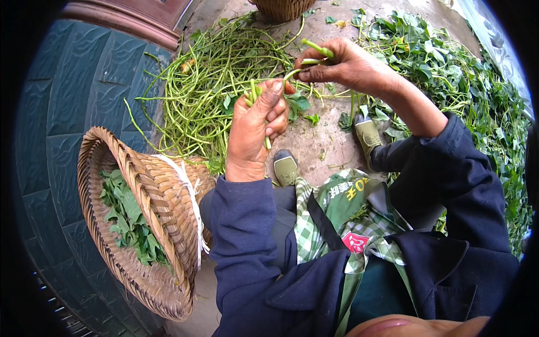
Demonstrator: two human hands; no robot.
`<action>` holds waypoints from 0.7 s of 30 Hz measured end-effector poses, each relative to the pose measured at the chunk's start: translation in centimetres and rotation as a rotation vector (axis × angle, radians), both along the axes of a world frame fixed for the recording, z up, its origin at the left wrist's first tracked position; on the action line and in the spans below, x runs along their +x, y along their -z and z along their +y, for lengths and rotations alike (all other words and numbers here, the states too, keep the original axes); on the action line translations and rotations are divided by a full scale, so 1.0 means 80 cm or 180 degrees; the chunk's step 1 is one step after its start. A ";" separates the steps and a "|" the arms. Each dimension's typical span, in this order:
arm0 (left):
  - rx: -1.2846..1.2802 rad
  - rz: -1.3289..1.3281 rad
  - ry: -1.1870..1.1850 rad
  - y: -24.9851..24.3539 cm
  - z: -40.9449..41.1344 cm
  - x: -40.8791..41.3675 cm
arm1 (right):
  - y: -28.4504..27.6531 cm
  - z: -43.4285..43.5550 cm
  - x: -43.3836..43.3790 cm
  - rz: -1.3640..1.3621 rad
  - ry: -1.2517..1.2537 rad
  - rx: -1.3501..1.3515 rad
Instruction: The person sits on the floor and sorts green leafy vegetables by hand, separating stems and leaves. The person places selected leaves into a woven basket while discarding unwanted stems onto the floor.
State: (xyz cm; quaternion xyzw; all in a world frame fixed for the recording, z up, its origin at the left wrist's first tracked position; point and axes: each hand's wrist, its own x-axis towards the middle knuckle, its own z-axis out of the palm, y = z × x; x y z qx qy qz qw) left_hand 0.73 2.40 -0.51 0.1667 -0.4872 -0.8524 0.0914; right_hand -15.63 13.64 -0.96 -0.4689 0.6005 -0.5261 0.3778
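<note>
My left hand [259, 120] is closed around several short green stem pieces [254, 92], their cut ends poking out above and below the fist. To its upper right, my right hand [332, 67] pinches more green stems [318, 50] between thumb and fingers. A thin bent stem [290, 75] spans the small gap between the two hands. Beyond my left hand lies a tangled heap of bare green vines [210, 84] on the floor. On the right spreads a large pile of leafy vines [446, 76].
A woven basket [168, 185] tied with white cord stands at my left, holding loose green leaves [130, 215]. Another basket [284, 8] is at the top edge. A blue-green tiled wall [69, 109] runs along the left. My shoes [286, 168] rest on the concrete floor [324, 143].
</note>
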 end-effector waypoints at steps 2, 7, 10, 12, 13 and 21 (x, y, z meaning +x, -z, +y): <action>-0.0032 -0.0007 -0.0015 -0.001 -0.001 -0.002 | -0.002 0.004 -0.006 -0.0114 0.0081 0.0037; -0.0183 -0.0221 -0.0172 -0.001 -0.005 0.006 | 0.000 0.005 -0.016 0.0275 0.0298 0.0229; -0.0282 -0.0366 -0.0159 0.001 -0.005 0.008 | 0.000 0.005 -0.016 0.0129 0.0319 0.0188; -0.0335 -0.0440 -0.0129 0.004 -0.006 0.009 | -0.001 0.006 -0.015 0.0191 0.0331 0.0171; -0.0556 -0.0552 -0.0305 0.003 -0.005 0.008 | -0.002 0.007 -0.015 0.0221 0.0336 0.0162; 0.0589 -0.0038 -0.0797 0.009 -0.029 0.010 | 0.003 0.012 -0.028 0.0898 -0.0147 0.0712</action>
